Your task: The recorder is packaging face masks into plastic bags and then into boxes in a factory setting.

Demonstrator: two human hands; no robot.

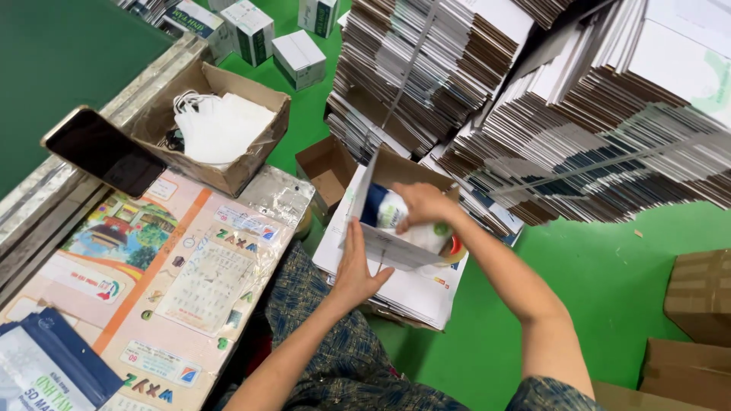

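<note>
My left hand (356, 268) presses flat against the side of a white cardboard box (396, 247) that sits half folded over my lap. My right hand (421, 205) reaches into the box's open top and grips a white and blue packet (388, 211) inside it. The box rests on a pile of flat white cartons (415, 293). An open brown box (329, 167) lies just behind it.
Tall leaning stacks of flat cardboard (533, 99) fill the back and right. A brown box of white masks (221, 125) and a dark phone (103, 150) sit on the table at left, over a colourful printed sheet (152, 281). Small white-green boxes (298, 57) lie on the green floor.
</note>
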